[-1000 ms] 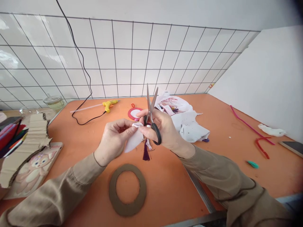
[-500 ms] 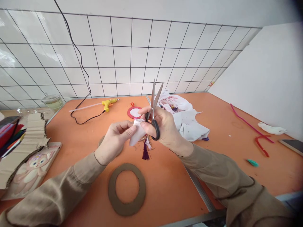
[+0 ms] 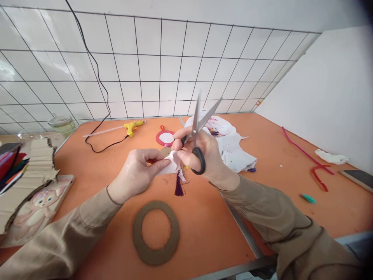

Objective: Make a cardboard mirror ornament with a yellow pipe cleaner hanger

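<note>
My left hand (image 3: 140, 171) pinches a small piece of white cloth (image 3: 170, 165) between thumb and fingers. Black-handled scissors (image 3: 198, 128) hang on the fingers of my right hand (image 3: 205, 155), blades spread and pointing up and away. The right fingertips also touch the cloth's upper edge. Just beyond the hands lies a red-rimmed round ornament (image 3: 165, 137) with a white centre and a red loop. A dark purple tassel (image 3: 178, 186) rests below the cloth. Nearer to me, a flat brown cardboard ring (image 3: 156, 233) lies on the orange table (image 3: 116, 241).
A yellow glue gun (image 3: 131, 127) with a black cord lies at the back left. Torn cardboard (image 3: 40, 155), a picture board (image 3: 40, 210) and a glass jar (image 3: 61, 123) are on the left. White fabric (image 3: 237, 155) is heaped behind my right hand. Red pipe cleaners (image 3: 319, 179) lie at right.
The scissors have swung to the right and their blades have spread wider. The white cloth has turned from hanging down to lying more level between my fingers.
</note>
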`<action>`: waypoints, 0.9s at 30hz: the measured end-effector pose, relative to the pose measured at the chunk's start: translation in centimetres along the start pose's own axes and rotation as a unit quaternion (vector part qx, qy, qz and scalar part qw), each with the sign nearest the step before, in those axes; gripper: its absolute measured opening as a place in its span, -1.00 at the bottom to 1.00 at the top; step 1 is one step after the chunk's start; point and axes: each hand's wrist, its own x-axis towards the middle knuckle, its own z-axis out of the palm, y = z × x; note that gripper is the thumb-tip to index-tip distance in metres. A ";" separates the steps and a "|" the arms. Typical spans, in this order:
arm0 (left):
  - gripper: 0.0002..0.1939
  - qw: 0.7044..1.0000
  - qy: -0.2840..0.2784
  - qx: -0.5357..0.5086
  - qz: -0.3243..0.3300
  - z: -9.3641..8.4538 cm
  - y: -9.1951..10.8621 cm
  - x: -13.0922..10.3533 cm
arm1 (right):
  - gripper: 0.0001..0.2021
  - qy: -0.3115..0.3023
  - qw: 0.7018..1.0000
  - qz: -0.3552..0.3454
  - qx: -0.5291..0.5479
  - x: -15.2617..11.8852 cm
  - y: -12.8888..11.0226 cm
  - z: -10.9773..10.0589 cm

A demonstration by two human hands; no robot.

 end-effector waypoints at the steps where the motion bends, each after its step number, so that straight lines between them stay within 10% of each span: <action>1: -0.72 1.000 0.000 -0.008 -0.013 -0.1 0.0 0.0 | -0.78 0.013 1.000 -0.008 0.004 0.1 -0.1 -0.1; 15: -0.66 0.997 -0.012 0.076 0.027 -0.4 0.3 -0.2 | -0.52 -0.142 0.988 0.049 -0.045 -0.4 -0.2 -0.8; 23: -0.71 0.986 -0.022 0.145 0.074 -0.3 0.4 -0.4 | -0.75 -0.010 1.000 0.023 -0.018 0.4 0.2 -0.6; 27: -0.68 0.988 -0.025 0.137 0.064 -0.2 0.4 -0.3 | -0.65 -0.092 0.993 0.062 -0.032 0.2 0.1 -0.7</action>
